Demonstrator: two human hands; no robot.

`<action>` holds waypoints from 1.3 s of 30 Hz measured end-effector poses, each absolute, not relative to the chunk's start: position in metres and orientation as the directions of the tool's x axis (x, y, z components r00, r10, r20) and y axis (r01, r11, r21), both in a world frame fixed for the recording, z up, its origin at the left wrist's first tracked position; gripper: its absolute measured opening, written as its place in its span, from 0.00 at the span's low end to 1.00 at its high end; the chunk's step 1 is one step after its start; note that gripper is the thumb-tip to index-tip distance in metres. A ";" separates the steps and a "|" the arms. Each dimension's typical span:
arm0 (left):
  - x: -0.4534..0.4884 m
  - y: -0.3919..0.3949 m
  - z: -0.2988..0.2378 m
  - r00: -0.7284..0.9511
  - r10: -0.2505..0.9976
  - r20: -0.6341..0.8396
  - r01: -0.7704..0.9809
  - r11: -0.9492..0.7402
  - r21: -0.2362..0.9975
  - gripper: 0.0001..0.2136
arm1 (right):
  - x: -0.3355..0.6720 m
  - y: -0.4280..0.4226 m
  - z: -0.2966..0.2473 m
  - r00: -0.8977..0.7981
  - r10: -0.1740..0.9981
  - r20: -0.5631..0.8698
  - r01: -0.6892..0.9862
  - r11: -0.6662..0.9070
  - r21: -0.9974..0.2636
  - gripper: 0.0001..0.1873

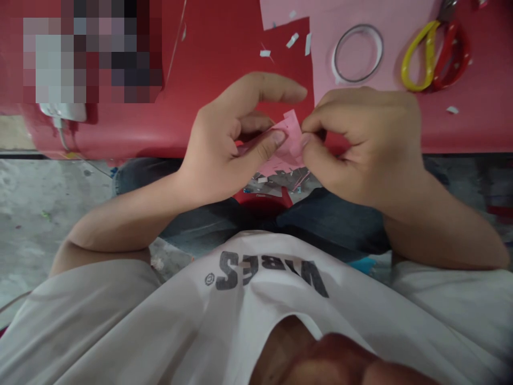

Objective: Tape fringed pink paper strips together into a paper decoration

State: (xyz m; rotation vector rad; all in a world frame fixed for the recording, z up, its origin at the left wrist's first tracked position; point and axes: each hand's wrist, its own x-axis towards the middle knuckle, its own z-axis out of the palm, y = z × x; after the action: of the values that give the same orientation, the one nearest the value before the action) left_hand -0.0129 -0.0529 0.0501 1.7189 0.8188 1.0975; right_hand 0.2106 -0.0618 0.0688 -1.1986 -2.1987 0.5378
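A small pink paper piece [292, 138] is held between both my hands just in front of the red table's near edge. My left hand [232, 144] pinches its left side with thumb and bent fingers, the index finger stretched out above it. My right hand [360, 144] pinches its right side with curled fingers. Most of the paper is hidden behind my fingers.
On the red table [224, 59] lies a pink sheet [401, 32] with a roll of clear tape [358, 53], yellow and red scissors [436, 53] and small white paper scraps [292, 40]. Paper offcuts [280, 182] lie on my lap below my hands. A grey floor is at left.
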 end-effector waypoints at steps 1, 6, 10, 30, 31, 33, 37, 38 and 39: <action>-0.013 -0.053 0.050 0.386 0.866 0.319 0.078 -0.375 0.924 0.15 | 0.211 -0.062 0.069 -0.439 0.851 0.287 0.625 0.519 -0.583 0.04; -0.013 -0.048 0.043 0.401 0.830 0.389 0.064 -0.449 0.891 0.15 | 0.214 -0.060 0.075 -0.448 0.857 0.255 0.598 0.499 -0.627 0.06; -0.012 -0.045 0.041 0.327 0.850 0.412 0.094 -0.463 0.881 0.16 | 0.219 -0.061 0.085 -0.417 0.899 0.136 0.575 0.377 -0.726 0.10; -0.011 -0.036 0.024 0.345 0.841 0.416 0.105 -0.475 0.874 0.22 | 0.217 -0.062 0.081 -0.392 0.902 0.182 0.563 0.392 -0.728 0.06; -0.010 -0.038 0.027 0.340 0.846 0.412 0.111 -0.471 0.875 0.22 | 0.217 -0.062 0.081 -0.389 0.903 0.182 0.562 0.389 -0.730 0.06; -0.009 -0.041 0.031 0.319 0.848 0.423 0.103 -0.475 0.874 0.21 | 0.217 -0.062 0.082 -0.386 0.903 0.188 0.556 0.390 -0.734 0.05; -0.010 -0.044 0.038 0.316 0.868 0.383 0.151 -0.444 0.883 0.18 | 0.213 -0.062 0.083 -0.385 0.905 0.179 0.555 0.382 -0.739 0.05; -0.010 -0.044 0.038 0.331 0.856 0.396 0.149 -0.462 0.874 0.18 | 0.212 -0.062 0.083 -0.384 0.906 0.176 0.552 0.378 -0.743 0.05; -0.010 -0.044 0.038 0.355 0.840 0.410 0.148 -0.484 0.863 0.18 | 0.212 -0.062 0.083 -0.382 0.908 0.174 0.549 0.374 -0.747 0.05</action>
State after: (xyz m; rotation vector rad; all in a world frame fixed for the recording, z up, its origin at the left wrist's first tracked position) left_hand -0.0102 -0.0443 0.0383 1.8659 0.8639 1.1658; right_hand 0.2116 -0.0617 0.0826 -1.2515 -2.0586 0.8050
